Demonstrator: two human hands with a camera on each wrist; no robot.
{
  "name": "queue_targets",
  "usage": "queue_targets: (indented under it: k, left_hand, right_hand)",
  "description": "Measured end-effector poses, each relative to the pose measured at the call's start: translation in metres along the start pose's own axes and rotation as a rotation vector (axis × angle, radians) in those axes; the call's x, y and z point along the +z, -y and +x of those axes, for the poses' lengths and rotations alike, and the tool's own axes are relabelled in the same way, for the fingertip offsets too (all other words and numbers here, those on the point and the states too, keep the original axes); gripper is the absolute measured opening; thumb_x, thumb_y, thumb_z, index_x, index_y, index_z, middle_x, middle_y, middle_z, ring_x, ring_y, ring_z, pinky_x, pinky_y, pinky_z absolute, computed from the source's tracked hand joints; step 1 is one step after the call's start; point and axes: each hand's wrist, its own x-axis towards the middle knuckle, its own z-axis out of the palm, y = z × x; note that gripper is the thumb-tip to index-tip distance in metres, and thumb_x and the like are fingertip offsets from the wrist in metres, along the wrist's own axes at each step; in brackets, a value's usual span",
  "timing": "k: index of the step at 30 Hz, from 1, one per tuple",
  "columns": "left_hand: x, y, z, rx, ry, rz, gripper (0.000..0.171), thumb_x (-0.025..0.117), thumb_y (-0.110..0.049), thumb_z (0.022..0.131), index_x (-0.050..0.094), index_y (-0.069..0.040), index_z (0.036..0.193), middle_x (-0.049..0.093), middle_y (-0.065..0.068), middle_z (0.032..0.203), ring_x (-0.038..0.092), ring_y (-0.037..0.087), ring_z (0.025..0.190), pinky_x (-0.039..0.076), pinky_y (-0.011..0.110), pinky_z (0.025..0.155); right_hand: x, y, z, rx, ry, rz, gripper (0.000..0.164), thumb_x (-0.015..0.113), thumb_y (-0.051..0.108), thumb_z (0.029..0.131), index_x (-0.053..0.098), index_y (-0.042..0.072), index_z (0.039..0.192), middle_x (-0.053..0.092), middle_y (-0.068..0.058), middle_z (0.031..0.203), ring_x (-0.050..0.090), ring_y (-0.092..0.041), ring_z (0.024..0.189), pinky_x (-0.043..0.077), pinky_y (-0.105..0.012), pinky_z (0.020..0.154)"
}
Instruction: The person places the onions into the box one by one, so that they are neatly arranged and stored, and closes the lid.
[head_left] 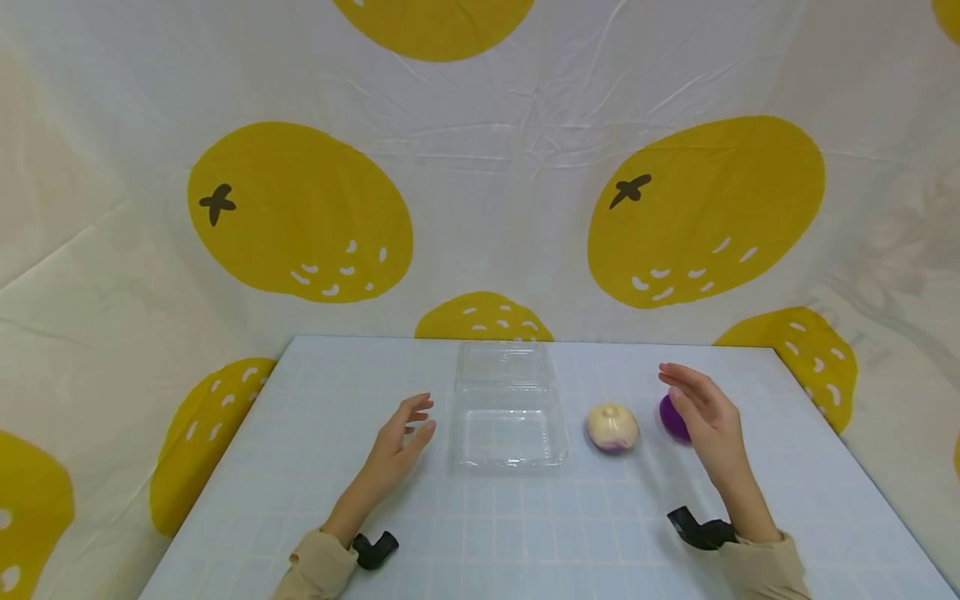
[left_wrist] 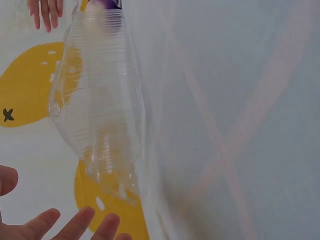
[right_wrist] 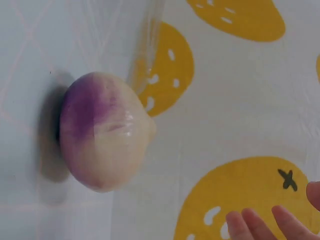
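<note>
A clear plastic clamshell box (head_left: pixel 513 429) lies with its lid raised in the middle of the table. To its left hovers my left hand (head_left: pixel 401 442), fingers loosely bent and holding nothing. Right of the box sits a cream and purple round vegetable (head_left: pixel 612 427) that looks like a turnip, its knobbed end up; it fills much of the right wrist view (right_wrist: pixel 102 132). Beyond it is a dark purple round object (head_left: pixel 674 419), partly hidden behind my right hand (head_left: pixel 708 425). That hand holds nothing visible, its fingers extended and slightly bent.
The pale gridded table (head_left: pixel 510 533) ends at the back against a white cloth (head_left: pixel 498 225) printed with large yellow fruits. A black wrist strap piece (head_left: pixel 375 550) shows by the left sleeve, another (head_left: pixel 699 530) by the right.
</note>
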Motion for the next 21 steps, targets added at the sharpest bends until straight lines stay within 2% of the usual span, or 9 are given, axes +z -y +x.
queue_targets:
  k: [8, 13, 21]
  left_hand:
    - [0.011, 0.001, 0.009, -0.098, 0.015, -0.003, 0.047, 0.056, -0.024, 0.102, 0.044, -0.009, 0.145, 0.057, 0.016, 0.136, 0.056, 0.029, 0.119, 0.044, 0.051, 0.098]
    - [0.016, 0.002, 0.015, -0.144, 0.019, -0.035, 0.047, 0.056, -0.023, 0.102, 0.044, -0.008, 0.145, 0.057, 0.014, 0.136, 0.056, 0.028, 0.120, 0.043, 0.051, 0.098]
    - [0.026, 0.007, 0.028, -0.151, 0.030, -0.206, 0.043, 0.054, -0.006, 0.101, 0.044, 0.004, 0.140, 0.053, 0.025, 0.136, 0.056, 0.040, 0.117, 0.047, 0.049, 0.097]
  right_hand:
    - [0.012, -0.009, 0.009, 0.089, 0.013, 0.124, 0.037, 0.050, 0.013, 0.104, 0.053, -0.004, 0.136, 0.058, -0.021, 0.133, 0.059, -0.010, 0.119, 0.042, -0.012, 0.097]
    - [0.020, -0.015, 0.015, 0.144, 0.038, 0.148, 0.039, 0.050, 0.020, 0.104, 0.053, -0.003, 0.136, 0.059, -0.017, 0.135, 0.058, -0.008, 0.120, 0.040, -0.012, 0.097]
    - [0.033, -0.031, 0.018, 0.178, 0.050, 0.235, 0.041, 0.052, 0.021, 0.104, 0.053, -0.006, 0.134, 0.060, -0.016, 0.134, 0.057, -0.010, 0.120, 0.039, -0.013, 0.101]
